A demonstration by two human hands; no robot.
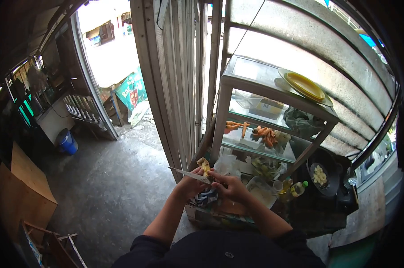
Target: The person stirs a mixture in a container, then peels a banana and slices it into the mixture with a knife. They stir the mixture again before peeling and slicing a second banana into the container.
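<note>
My left hand [190, 186] is closed around a banana [204, 166] with yellow and brownish skin, its upper end sticking out above the fingers. My right hand [229, 186] is closed on a knife [189, 173], its handle hidden by the fingers. The blade points left, crossing in front of the left hand and the banana's lower part. My right thumb and fingertips meet the banana at its right side. Below the hands lies a dark striped cloth or bag [206, 197]. A clear plastic container [261, 191] stands right of my right hand.
A glass display case [280, 104] holds orange-brown food pieces [267, 136]; yellow plates [305, 87] lie on top. A dark pan [329, 186] with pale chunks and a green-capped bottle [299, 189] stand to the right. Leftward are a blue bucket [68, 142] and wooden box [30, 187].
</note>
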